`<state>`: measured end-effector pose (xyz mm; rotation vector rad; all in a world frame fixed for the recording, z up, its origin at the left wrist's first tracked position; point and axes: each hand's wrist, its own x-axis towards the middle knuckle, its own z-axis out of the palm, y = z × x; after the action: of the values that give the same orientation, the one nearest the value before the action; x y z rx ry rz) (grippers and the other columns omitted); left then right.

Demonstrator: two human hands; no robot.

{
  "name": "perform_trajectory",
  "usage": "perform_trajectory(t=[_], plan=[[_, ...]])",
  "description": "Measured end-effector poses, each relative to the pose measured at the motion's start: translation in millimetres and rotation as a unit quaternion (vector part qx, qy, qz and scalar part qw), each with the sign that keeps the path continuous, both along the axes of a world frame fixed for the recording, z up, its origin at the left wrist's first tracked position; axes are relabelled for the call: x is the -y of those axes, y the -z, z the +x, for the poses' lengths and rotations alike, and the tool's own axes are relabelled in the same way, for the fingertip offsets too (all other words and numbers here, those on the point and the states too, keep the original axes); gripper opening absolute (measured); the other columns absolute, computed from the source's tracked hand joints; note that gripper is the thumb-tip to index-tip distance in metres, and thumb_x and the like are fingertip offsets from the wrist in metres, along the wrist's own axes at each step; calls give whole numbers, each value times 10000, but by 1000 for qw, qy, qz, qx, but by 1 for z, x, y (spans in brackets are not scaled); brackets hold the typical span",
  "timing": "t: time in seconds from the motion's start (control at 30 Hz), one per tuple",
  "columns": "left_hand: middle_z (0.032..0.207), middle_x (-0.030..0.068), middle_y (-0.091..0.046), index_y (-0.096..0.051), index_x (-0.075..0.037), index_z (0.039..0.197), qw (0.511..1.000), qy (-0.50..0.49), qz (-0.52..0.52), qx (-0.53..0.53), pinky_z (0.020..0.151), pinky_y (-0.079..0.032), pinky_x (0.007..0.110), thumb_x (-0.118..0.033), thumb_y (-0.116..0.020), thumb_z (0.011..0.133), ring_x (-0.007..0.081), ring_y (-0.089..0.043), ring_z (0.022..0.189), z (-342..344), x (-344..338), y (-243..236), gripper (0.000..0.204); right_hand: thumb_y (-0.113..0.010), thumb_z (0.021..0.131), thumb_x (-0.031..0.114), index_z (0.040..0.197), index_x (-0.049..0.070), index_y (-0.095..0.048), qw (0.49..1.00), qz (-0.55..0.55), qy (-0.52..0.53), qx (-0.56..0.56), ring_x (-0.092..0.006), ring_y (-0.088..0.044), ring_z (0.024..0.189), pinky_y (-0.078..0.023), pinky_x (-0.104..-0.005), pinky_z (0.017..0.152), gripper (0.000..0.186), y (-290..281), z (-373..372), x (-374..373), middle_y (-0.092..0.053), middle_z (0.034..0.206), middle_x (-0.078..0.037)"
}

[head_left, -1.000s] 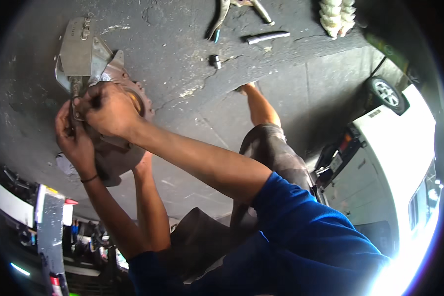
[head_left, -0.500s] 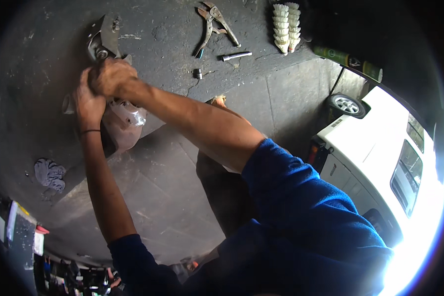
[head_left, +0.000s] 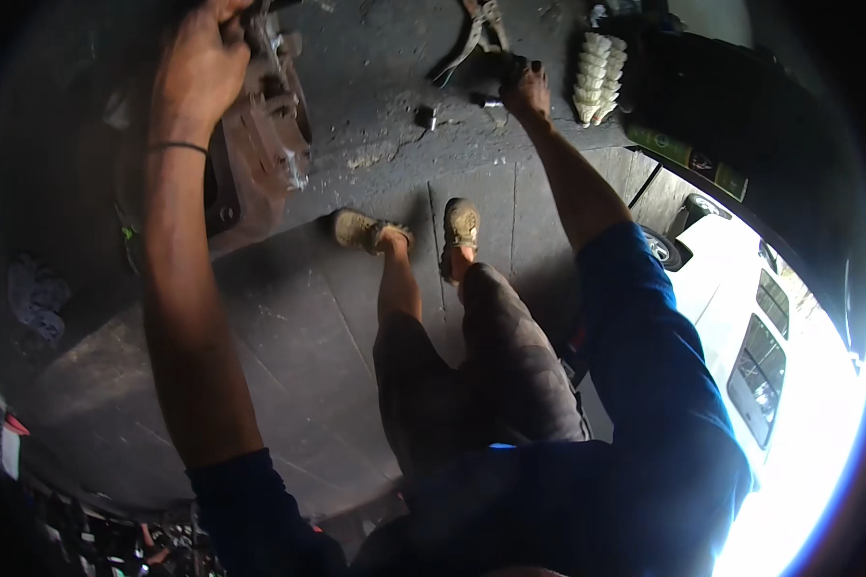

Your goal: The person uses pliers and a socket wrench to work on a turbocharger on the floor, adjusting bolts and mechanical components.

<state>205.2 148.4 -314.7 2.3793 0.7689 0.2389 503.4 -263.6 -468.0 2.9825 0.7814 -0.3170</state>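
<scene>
At the top left, my left hand (head_left: 200, 67) is raised with its fingers curled, partly cut off by the view's edge. What lies in them cannot be made out. Just right of it is a blurred metal and brownish assembly (head_left: 277, 125). My right hand (head_left: 529, 93) is down on the dark raised surface, its fingers closed over a slim metal rod (head_left: 491, 101) whose left end sticks out. A small metal socket (head_left: 427, 118) lies to the left of that hand. Above the rod rest locking pliers (head_left: 473, 38).
Stacked white shuttlecocks (head_left: 600, 79) lie right of my right hand, near a green tube (head_left: 688, 159). A crumpled grey cloth (head_left: 37, 298) is at far left. My shod feet (head_left: 460, 226) stand by the surface's edge; a white vehicle (head_left: 707, 337) is at right.
My right hand has left the assembly and moved right to the metal rod. My left hand stays at the assembly. The view has shifted and turned, bringing my feet into sight.
</scene>
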Motion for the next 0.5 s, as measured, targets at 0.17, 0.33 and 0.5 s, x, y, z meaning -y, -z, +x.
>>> perform_trajectory(t=[0.17, 0.33, 0.5], plan=[[1068, 195, -698, -654, -17, 1133, 997, 34, -31, 68, 850, -518, 422, -34, -540, 964, 360, -671, 936, -2, 26, -42, 205, -540, 944, 206, 1156, -24, -571, 992, 32, -97, 76, -505, -644, 994, -542, -593, 849, 315, 24, 10, -12, -638, 1051, -320], [1072, 153, -703, -673, -55, 1163, 998, -26, -52, 13, 880, -507, 402, -26, -558, 961, 313, -667, 957, -11, -5, -3, 234, -518, 1079, 291, 1326, 29, -603, 957, 82, -169, 219, -264, -694, 999, -567, -406, 891, 370, 9, 91, -70, -690, 1161, -196], [1111, 103, -755, -706, -90, 1207, 998, -14, 7, -54, 919, -529, 362, -68, -585, 970, 240, -715, 1002, -7, 3, -8, 267, -789, 850, 550, 1471, 143, -479, 935, -124, -301, -143, -356, -549, 1307, -435, -537, 1091, 804, -10, -9, 60, -604, 1348, -163]])
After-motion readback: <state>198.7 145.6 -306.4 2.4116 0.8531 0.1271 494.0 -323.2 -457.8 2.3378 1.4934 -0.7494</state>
